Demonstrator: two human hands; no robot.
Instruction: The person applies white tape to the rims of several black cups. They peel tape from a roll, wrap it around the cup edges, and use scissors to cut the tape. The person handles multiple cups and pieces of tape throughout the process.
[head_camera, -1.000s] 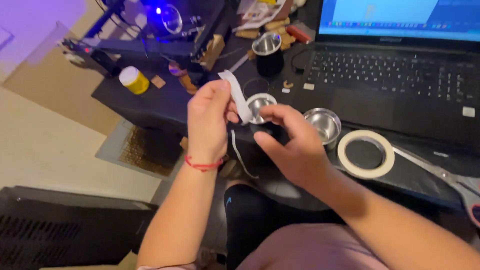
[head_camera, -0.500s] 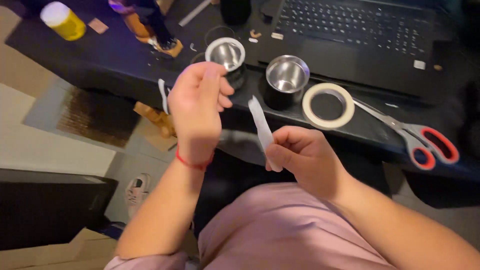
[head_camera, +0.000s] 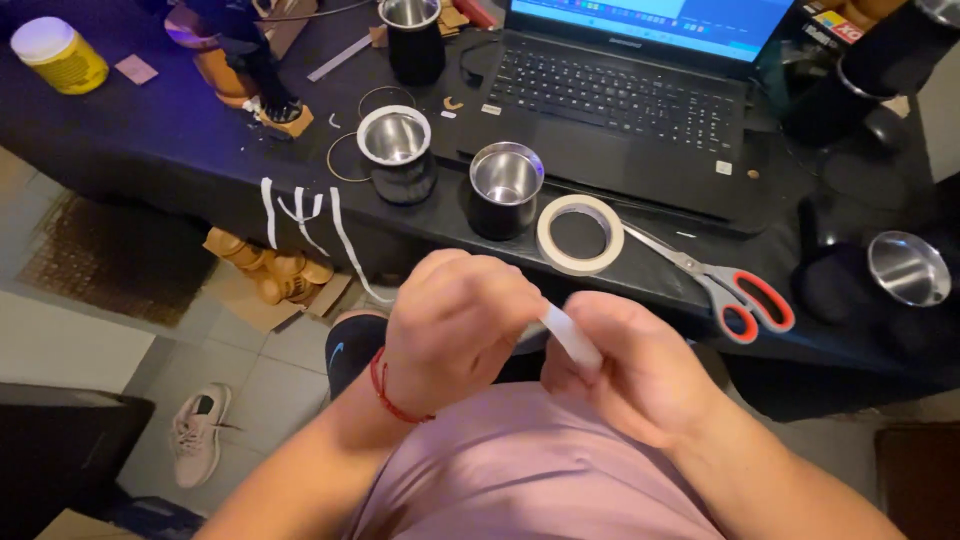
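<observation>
Both forearms angle in from the bottom edge over the lap. Left hand (head_camera: 455, 325) curled, knuckles up, red cord at the wrist. Right hand (head_camera: 635, 370) just beside it, fingers pinched tight, thumb side facing left.

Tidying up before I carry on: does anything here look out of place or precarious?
Several white tape strips hang off the table edge, stuck by their tops. A lone shoe lies on the floor. Otherwise nothing is spilled or tipped.
</observation>
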